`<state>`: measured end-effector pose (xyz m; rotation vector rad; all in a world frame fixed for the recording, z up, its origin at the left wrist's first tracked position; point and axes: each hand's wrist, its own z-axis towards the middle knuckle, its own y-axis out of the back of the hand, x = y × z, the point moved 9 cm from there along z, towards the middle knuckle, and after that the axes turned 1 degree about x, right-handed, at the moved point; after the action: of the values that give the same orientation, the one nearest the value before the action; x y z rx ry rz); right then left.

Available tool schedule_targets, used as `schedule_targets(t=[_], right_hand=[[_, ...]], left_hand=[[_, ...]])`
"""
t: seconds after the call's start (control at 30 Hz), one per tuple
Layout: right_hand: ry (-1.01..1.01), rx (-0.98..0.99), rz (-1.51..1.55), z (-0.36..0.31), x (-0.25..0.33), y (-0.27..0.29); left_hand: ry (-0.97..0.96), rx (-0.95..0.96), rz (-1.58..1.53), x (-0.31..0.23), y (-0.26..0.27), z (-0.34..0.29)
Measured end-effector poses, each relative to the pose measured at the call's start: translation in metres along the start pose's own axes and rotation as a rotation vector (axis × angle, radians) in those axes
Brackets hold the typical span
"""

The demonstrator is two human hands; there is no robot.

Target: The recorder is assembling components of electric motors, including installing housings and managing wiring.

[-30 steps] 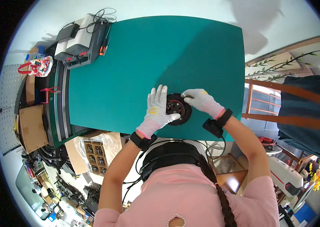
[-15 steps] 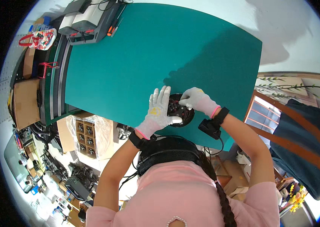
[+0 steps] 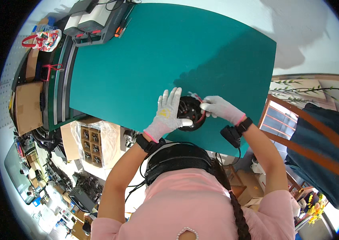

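Observation:
A round black housing (image 3: 188,115) with wires inside lies on the green tabletop near its front edge. My gloved left hand (image 3: 167,114) rests along its left side, fingers stretched flat, with the thumb on the lower rim. At the right side, my gloved right hand (image 3: 220,109) pinches a red wire (image 3: 202,117) that comes from the housing. The wire's pale end sticks up past the fingertips over the far rim. Finer parts inside the housing are too small to make out.
Green tabletop (image 3: 137,72) stretches out ahead. A grey and white machine (image 3: 91,24) stands at the far left, beside orange-handled screwdrivers (image 3: 119,30). Left of the table's front edge sits an open carton (image 3: 91,146) with divided compartments. A dark cloth (image 3: 317,148) hangs at the right.
My right hand has drawn back to the right from inside the housing, bringing the red wire out over the rim. My left hand stays almost where it was.

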<state>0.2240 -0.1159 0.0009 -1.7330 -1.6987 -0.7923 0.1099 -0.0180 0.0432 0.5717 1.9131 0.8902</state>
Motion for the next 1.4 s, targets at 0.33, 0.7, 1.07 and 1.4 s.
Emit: schedule_targets(t=[0.33, 0.7, 1.07, 1.4], right_hand=[[0.051, -0.320, 0.603, -0.085, -0.070, -0.049], [0.327, -0.743, 1.218, -0.148, -0.140, -0.134], [0.869, -1.107, 1.836, -0.167, -0.181, -0.124], [0.999, -1.046, 1.683, -0.140, -0.112, 0.006]], left_hand=[[-0.779, 0.350, 0.450, -0.082, -0.010, -0.004], [-0.322, 0.234, 0.500, -0.052, 0.013, 0.029], [0.144, 0.531, -0.397, 0.025, -0.021, 0.035], [0.293, 0.544, -0.717, 0.039, -0.024, 0.024]])
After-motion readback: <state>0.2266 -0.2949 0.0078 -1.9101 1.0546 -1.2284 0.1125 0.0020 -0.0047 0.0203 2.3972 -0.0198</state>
